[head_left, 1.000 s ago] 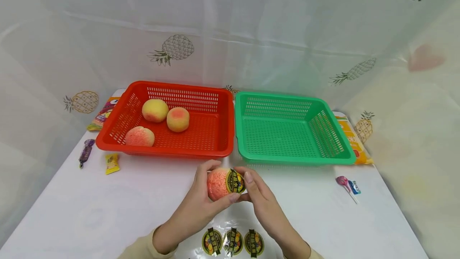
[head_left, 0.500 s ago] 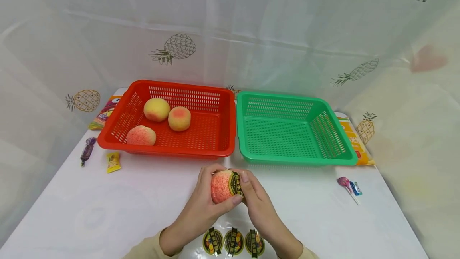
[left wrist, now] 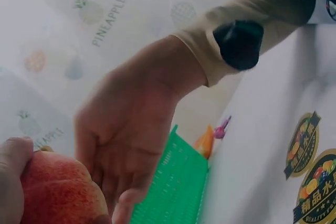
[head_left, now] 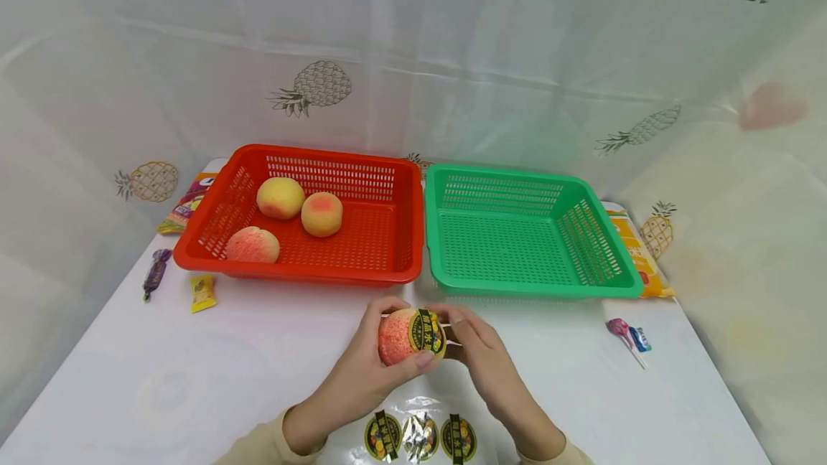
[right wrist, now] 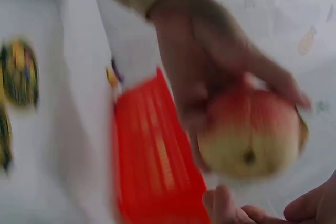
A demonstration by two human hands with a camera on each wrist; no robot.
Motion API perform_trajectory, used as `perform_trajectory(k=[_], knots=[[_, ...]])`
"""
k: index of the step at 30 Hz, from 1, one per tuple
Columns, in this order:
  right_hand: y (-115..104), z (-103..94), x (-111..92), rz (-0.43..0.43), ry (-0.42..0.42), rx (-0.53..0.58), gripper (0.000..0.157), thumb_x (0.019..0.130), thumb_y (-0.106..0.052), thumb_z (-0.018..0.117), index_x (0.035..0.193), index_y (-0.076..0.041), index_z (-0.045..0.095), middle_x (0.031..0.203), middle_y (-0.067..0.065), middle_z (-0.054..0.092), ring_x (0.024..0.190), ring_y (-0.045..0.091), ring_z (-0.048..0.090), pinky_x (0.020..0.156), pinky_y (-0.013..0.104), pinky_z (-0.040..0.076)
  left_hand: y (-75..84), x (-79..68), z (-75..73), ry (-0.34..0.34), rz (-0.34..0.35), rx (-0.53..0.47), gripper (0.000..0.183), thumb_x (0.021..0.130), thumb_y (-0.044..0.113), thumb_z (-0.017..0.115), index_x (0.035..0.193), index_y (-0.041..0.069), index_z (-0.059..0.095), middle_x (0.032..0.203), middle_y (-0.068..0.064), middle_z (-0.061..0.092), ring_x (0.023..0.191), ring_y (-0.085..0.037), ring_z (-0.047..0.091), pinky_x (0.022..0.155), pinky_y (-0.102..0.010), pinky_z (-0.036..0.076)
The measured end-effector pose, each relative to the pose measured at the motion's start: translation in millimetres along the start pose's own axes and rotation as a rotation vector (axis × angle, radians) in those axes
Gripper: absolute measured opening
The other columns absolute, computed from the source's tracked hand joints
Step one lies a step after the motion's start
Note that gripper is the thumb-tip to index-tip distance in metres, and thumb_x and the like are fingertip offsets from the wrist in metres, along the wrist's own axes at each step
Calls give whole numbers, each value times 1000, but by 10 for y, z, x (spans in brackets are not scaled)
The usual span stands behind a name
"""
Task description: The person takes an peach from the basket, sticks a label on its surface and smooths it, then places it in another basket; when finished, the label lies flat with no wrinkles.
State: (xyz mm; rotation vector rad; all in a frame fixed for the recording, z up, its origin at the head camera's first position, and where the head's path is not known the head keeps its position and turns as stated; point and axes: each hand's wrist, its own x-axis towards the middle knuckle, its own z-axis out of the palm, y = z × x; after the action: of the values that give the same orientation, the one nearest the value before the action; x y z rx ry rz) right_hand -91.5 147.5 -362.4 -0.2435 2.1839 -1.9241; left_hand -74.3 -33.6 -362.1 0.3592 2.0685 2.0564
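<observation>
My left hand [head_left: 358, 364] grips a pinkish-red peach [head_left: 395, 339] over the table, thumb across its near side. A round black-and-gold fruit sticker [head_left: 426, 332] is on the peach's right side. Just right of it, my right hand [head_left: 487, 361] has its fingertips close to the sticker, with small gaps showing between fingers and fruit. In the left wrist view the right hand [left wrist: 131, 119] appears beside the peach [left wrist: 60, 190], its fingers extended. The peach's yellowish end [right wrist: 249, 153] faces the right wrist camera. Below the hands lies a clear sticker sheet [head_left: 413, 402] with three stickers in view.
A red basket [head_left: 323, 275] with three peaches stands at back left, a green basket [head_left: 536, 287] beside it. Candies [head_left: 203, 293] lie at left, a lollipop [head_left: 619, 329] at right. Snack bags [head_left: 639, 253] lie behind the baskets' outer ends. A pineapple-print curtain hangs behind.
The right hand closed in against the sticker half a second ago and has now drawn slightly back to the right. The left hand keeps hold of the peach, which has shifted slightly right and down.
</observation>
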Motion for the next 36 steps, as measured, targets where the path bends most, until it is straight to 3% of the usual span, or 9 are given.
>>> perform_trajectory(k=[3,6,10,13,16,20,25,30,36], knots=[[-7,-298,64,-101,232,-160,36,97,-31,31,115,-8,53,109,8,59,92,22,59,72,32,51,-86,52,-45,-46,-50,-75,62,75,20,71,119,23,28,113,-8,46,92,-20,57,74,-28,50],[9,-758,145,-179,584,-480,34,95,-31,36,111,-8,55,105,6,60,89,18,56,70,27,47,-116,114,-85,-72,-105,-58,70,71,23,74,121,25,25,118,-5,43,94,-19,57,77,-29,48],[106,-1459,245,-80,894,-812,41,93,-29,39,119,1,49,116,21,49,108,32,41,85,45,34,-78,236,-101,-84,-142,28,80,65,29,78,122,27,22,122,0,38,100,-18,53,82,-29,45],[204,-1873,304,126,829,-918,60,94,-38,31,133,8,28,129,34,28,119,47,22,90,63,20,-10,375,-99,-59,-101,110,79,64,31,79,120,28,24,121,1,39,101,-18,51,83,-30,46],[297,-2100,363,291,636,-957,74,92,-50,18,138,7,7,136,37,8,123,53,8,90,68,16,98,572,-82,-34,-17,237,75,64,33,78,120,27,27,116,5,42,99,-15,50,79,-29,47],[362,-2172,423,333,471,-981,80,90,-56,8,137,7,-6,137,38,-5,122,57,0,87,69,19,258,906,-6,29,95,468,69,64,33,77,117,24,33,107,7,45,89,-11,50,70,-25,47],[364,-2115,454,322,456,-1014,81,89,-57,7,137,7,-6,137,37,-5,121,57,2,86,68,21,332,1373,130,79,154,723,65,65,27,74,116,13,36,103,1,46,90,-15,44,66,-25,45],[383,-2100,458,316,483,-1023,80,90,-56,10,138,7,-5,137,38,-1,121,57,5,86,67,22,232,1757,280,-31,150,923,66,68,24,72,119,6,36,109,-6,45,97,-19,42,80,-28,42],[383,-2129,428,324,513,-1032,80,90,-56,12,138,7,-4,137,38,0,120,57,7,86,67,23,103,1997,463,-205,65,1113,72,65,38,76,121,7,42,109,-6,50,94,-18,50,77,-33,45]])
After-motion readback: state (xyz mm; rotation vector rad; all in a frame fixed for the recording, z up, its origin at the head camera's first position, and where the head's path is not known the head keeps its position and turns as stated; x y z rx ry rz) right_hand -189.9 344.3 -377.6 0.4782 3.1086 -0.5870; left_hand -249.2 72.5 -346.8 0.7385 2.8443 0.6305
